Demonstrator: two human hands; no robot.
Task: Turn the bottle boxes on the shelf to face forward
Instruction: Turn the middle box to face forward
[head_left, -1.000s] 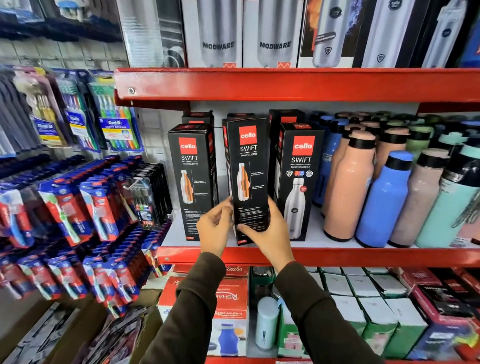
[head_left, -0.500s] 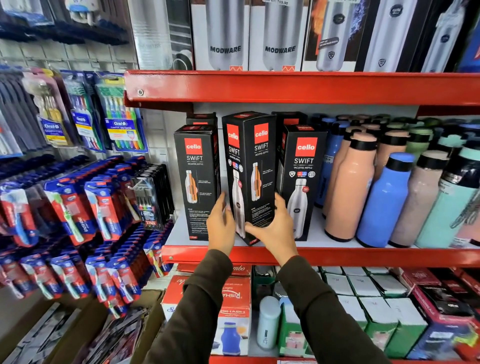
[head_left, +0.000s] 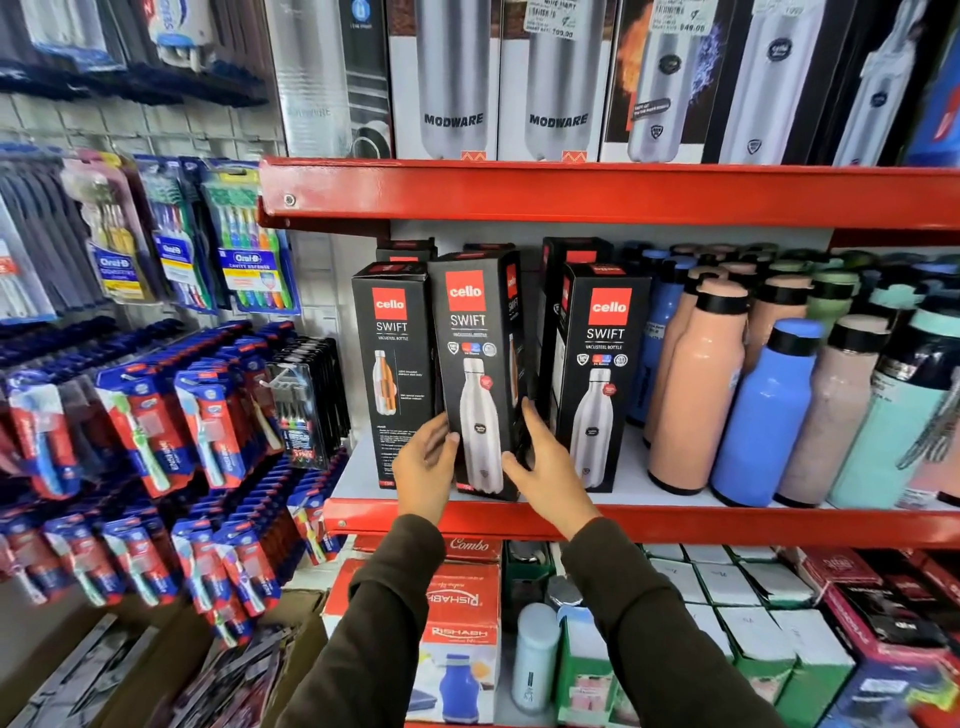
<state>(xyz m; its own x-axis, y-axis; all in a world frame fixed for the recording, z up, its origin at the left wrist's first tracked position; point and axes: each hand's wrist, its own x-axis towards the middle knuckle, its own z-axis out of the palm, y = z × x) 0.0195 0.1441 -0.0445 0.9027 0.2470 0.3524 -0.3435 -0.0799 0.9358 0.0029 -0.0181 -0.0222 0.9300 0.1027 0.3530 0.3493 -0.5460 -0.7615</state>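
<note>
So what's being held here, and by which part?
The middle black Cello Swift bottle box, upright at the shelf front. The left hand and right hand grip its lower half, one on each side edge.

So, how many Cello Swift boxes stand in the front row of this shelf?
3: the left box, the middle box held between the left hand and right hand, and the right box. More stand partly hidden behind.
</note>
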